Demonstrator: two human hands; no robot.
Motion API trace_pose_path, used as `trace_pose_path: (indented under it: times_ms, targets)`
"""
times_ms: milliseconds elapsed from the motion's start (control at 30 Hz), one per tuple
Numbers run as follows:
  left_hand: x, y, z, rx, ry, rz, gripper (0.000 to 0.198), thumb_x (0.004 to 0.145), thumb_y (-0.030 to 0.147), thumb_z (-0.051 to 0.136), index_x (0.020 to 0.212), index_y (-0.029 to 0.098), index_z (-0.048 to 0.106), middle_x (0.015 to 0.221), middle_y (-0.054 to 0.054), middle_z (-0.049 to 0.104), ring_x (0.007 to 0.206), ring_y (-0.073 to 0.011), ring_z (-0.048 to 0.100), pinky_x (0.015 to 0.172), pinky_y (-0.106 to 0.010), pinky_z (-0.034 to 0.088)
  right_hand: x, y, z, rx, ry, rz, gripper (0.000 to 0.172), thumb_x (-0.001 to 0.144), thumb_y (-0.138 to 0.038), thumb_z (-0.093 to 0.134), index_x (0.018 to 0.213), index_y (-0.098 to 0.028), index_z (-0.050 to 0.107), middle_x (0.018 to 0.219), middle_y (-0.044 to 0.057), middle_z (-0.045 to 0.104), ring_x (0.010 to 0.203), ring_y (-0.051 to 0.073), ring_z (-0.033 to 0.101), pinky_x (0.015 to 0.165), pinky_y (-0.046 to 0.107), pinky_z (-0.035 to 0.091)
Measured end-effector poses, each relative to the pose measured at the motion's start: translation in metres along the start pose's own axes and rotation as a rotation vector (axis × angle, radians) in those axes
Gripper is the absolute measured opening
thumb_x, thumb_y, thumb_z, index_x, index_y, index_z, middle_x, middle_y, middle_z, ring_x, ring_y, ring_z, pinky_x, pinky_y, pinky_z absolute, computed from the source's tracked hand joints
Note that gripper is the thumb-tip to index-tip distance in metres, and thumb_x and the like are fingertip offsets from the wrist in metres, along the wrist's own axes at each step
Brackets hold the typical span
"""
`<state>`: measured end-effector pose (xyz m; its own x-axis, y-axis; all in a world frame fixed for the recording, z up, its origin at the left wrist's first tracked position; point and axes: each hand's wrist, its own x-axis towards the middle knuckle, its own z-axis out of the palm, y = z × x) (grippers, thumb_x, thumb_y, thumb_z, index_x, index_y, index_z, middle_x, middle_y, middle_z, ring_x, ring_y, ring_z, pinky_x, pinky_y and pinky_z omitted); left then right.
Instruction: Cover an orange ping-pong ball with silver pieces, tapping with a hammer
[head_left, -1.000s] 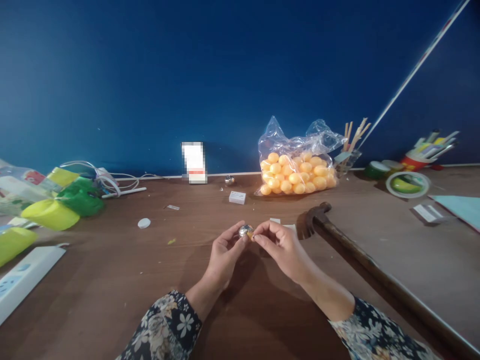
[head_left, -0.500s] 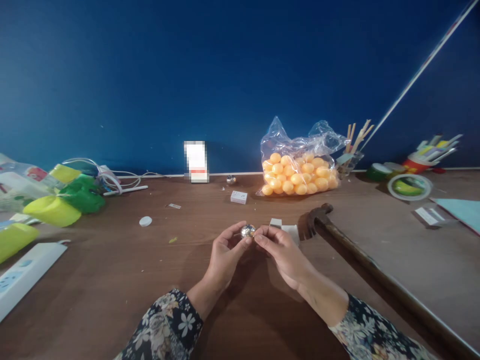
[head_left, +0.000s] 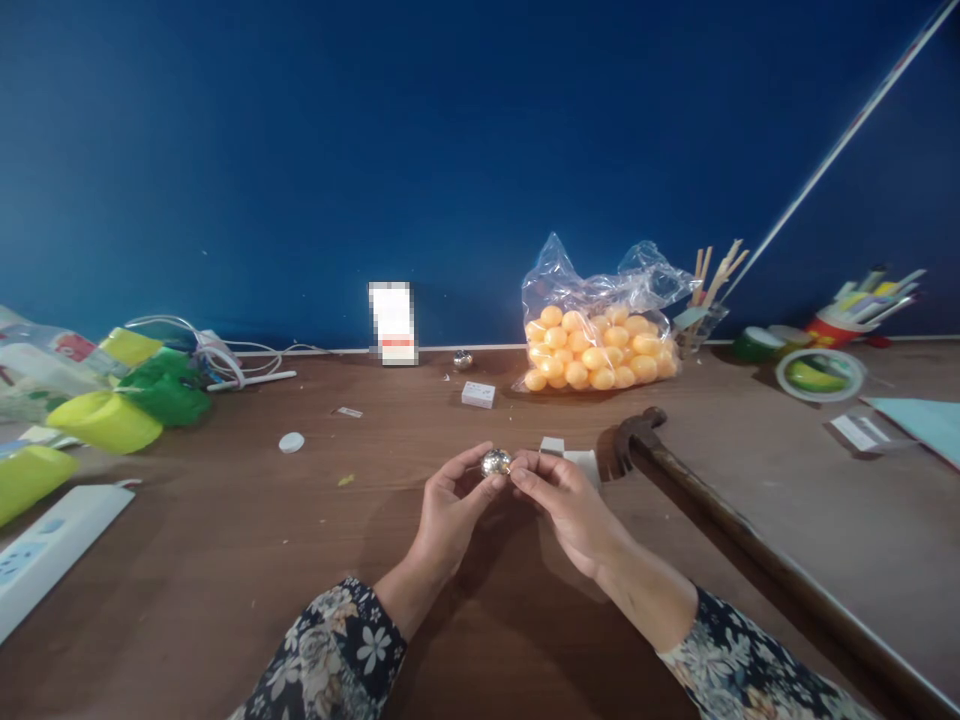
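Both my hands meet over the middle of the brown table (head_left: 225, 560). My left hand (head_left: 448, 515) pinches a small shiny silver ball (head_left: 495, 462) between thumb and fingertips. My right hand (head_left: 564, 505) is closed too, its fingertips pressed against the ball's right side. A second small silver ball (head_left: 462, 359) lies by the blue wall. Behind my hands are small white blocks (head_left: 577, 460) and a small white box (head_left: 478, 394).
A clear bag of orange balls (head_left: 596, 355) stands at the back. A hammer (head_left: 720, 510) lies to my right. Green and yellow plastic pieces (head_left: 112, 410), cables and a white power strip (head_left: 52, 545) fill the left. Tape rolls (head_left: 817, 372) and a cup of pens (head_left: 855, 305) are far right.
The orange bit seen between my right fingertips a second ago no longer shows. Both hands stay on the silver ball, almost unmoved.
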<state>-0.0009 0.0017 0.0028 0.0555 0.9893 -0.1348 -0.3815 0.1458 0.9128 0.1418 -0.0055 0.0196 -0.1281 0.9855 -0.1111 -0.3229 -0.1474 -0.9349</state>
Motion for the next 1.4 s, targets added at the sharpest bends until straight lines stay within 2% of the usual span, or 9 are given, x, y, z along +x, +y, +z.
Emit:
trace_pose_path:
  times_ms: [167, 467, 900, 1400]
  targets:
    - [0.0004, 0.0001, 0.0003, 0.01, 0.008, 0.014, 0.046, 0.061, 0.024, 0.081, 0.104, 0.018, 0.068, 0.097, -0.008, 0.074, 0.09, -0.0204, 0.068, 0.084, -0.033, 0.053, 0.0003, 0.0, 0.0005, -0.006, -0.011, 0.007, 0.025, 0.069, -0.042, 0.075, 0.072, -0.019, 0.065, 0.08, 0.0, 0.062, 0.075, 0.014, 0.052, 0.076, 0.029, 0.041]
    - [0.0012, -0.0023, -0.0008, 0.007, 0.004, 0.02, 0.045, 0.062, 0.024, 0.08, 0.106, 0.017, 0.068, 0.099, -0.008, 0.074, 0.09, -0.0198, 0.068, 0.085, -0.032, 0.053, 0.0004, 0.0007, 0.0005, 0.038, -0.039, 0.004, 0.025, 0.07, -0.041, 0.075, 0.072, -0.018, 0.066, 0.081, 0.002, 0.064, 0.077, 0.015, 0.055, 0.083, 0.032, 0.043]
    - [-0.0001, -0.0008, 0.0003, 0.006, 0.005, 0.002, 0.046, 0.061, 0.025, 0.081, 0.105, 0.018, 0.068, 0.099, -0.008, 0.074, 0.091, -0.0214, 0.068, 0.086, -0.035, 0.053, -0.0007, -0.0019, 0.0009, 0.018, -0.017, 0.019, 0.026, 0.068, -0.042, 0.076, 0.07, -0.018, 0.065, 0.082, 0.001, 0.063, 0.078, 0.015, 0.054, 0.08, 0.03, 0.043]
    - [0.0008, -0.0024, -0.0011, 0.064, -0.012, 0.062, 0.044, 0.064, 0.024, 0.079, 0.105, 0.017, 0.067, 0.1, -0.008, 0.074, 0.094, -0.021, 0.068, 0.087, -0.034, 0.053, -0.0006, -0.0039, -0.0002, 0.016, -0.016, 0.043, 0.027, 0.068, -0.04, 0.077, 0.065, -0.017, 0.062, 0.08, 0.002, 0.065, 0.077, 0.015, 0.054, 0.078, 0.03, 0.041]
